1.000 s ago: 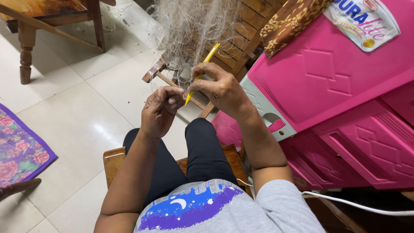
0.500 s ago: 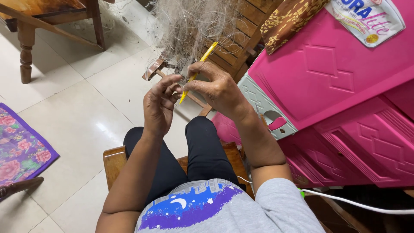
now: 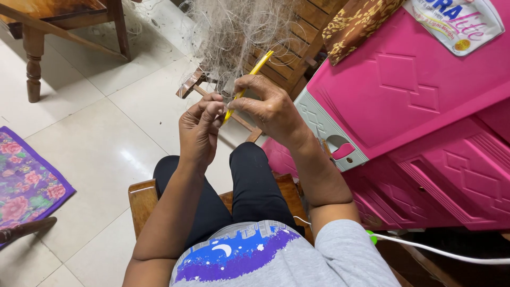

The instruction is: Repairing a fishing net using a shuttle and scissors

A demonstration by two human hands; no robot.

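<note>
Pinching yellow netting needle (image 3: 249, 79), right hand (image 3: 271, 109) closes fully on lower shaft. Left hand (image 3: 199, 127) pinches fine mesh of net (image 3: 234, 32) just below hanging bundle. Net likely light, limp, snag-prone; grip mesh near needle.

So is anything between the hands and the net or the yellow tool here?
Nothing visible. The right hand already grips the yellow tool, and the left hand pinches at the lower edge of the net, right beside the tool. Whether strands lie between the fingers is too fine to tell.
</note>
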